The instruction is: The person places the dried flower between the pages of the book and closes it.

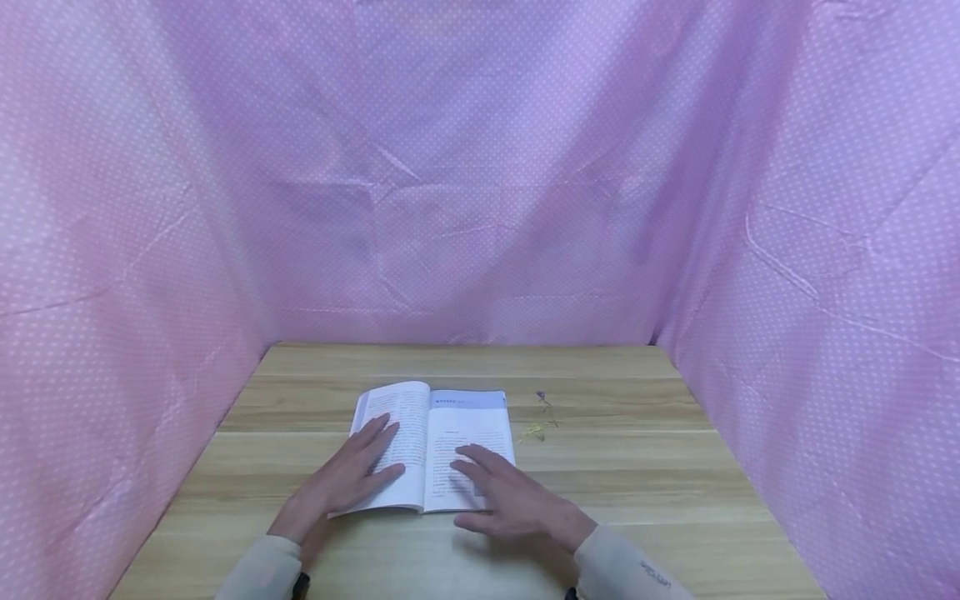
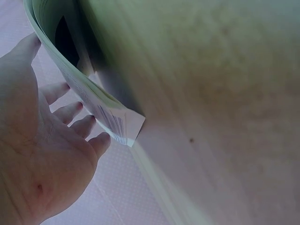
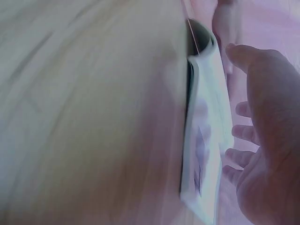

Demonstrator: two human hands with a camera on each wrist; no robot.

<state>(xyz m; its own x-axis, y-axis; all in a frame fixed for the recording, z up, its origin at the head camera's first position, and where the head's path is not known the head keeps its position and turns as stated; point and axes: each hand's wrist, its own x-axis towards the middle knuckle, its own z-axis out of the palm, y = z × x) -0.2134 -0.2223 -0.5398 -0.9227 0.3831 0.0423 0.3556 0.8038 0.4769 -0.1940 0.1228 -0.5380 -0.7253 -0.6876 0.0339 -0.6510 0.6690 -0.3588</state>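
An open book (image 1: 408, 425) lies on the wooden table with printed text on both pages. My left hand (image 1: 348, 471) rests on its left page, fingers straight and spread. In the left wrist view the fingertips of that hand (image 2: 56, 140) are right at the page of the book (image 2: 101, 105), whose left half arches up from the table. Over the lower right page is my right hand (image 1: 513, 496), fingers extended and its thumb near the bottom edge. The right wrist view has this hand (image 3: 267, 136) close over the book (image 3: 211, 112), holding nothing.
To the right of the book lie a small yellow dried sprig (image 1: 535, 431) and a thin stem with a purple flower (image 1: 542, 395). Pink dotted cloth (image 1: 480, 208) hangs behind the wooden table (image 1: 637, 467) and along both sides.
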